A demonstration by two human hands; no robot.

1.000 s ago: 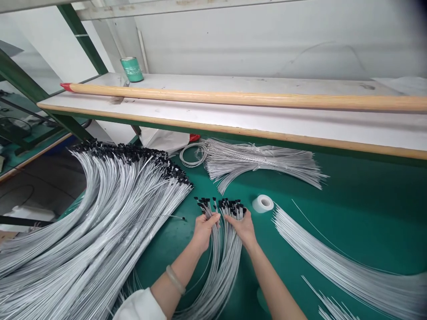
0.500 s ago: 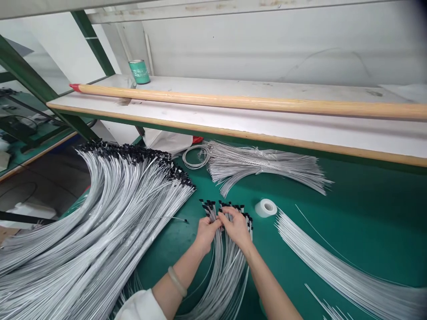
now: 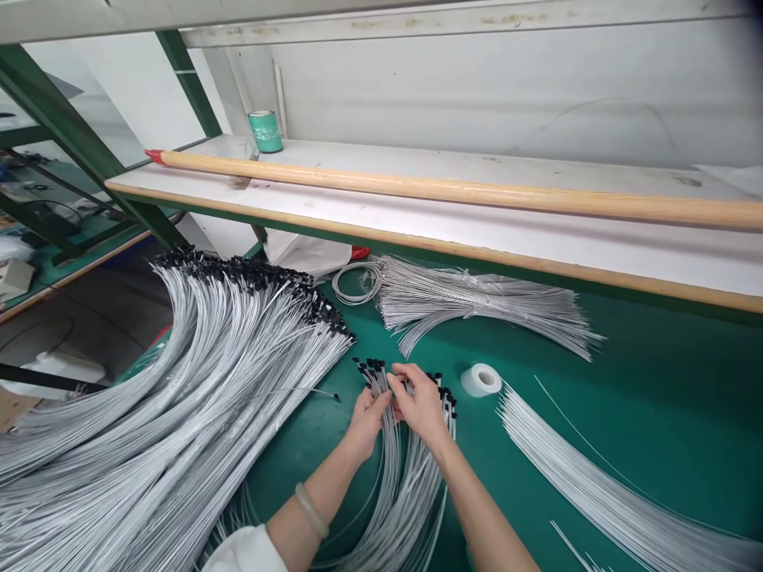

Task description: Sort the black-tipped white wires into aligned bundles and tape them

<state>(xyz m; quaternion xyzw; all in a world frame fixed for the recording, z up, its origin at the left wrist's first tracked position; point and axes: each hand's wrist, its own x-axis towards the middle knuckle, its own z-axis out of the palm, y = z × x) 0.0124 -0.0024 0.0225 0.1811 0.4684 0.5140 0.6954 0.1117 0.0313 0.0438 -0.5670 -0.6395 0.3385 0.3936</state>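
In the middle of the green table, my left hand (image 3: 363,423) is closed around a small bunch of thin grey cables (image 3: 392,461) with black connectors (image 3: 373,365) at their upper ends. My right hand (image 3: 420,403) is beside it, thumb and forefinger pinched at a cable near the black ends. Its other fingers are curled and partly hidden. More cables of the same kind (image 3: 411,492) run under my right hand, their black ends (image 3: 448,397) showing past it. The lower parts of the cables curve down between my forearms.
A large heap of black-ended cables (image 3: 196,413) fills the left. Behind lie a tied cable bundle (image 3: 489,306) and a coiled cable (image 3: 356,284). A white tape roll (image 3: 481,380) and loose cables (image 3: 596,469) lie right. A shelf (image 3: 381,226) carries a wooden pole (image 3: 417,187) and green tin (image 3: 265,132).
The view has shifted slightly, so the scene sits a little further right. My left hand keeps its cables, and a gap has widened between them and the cables under my right hand.
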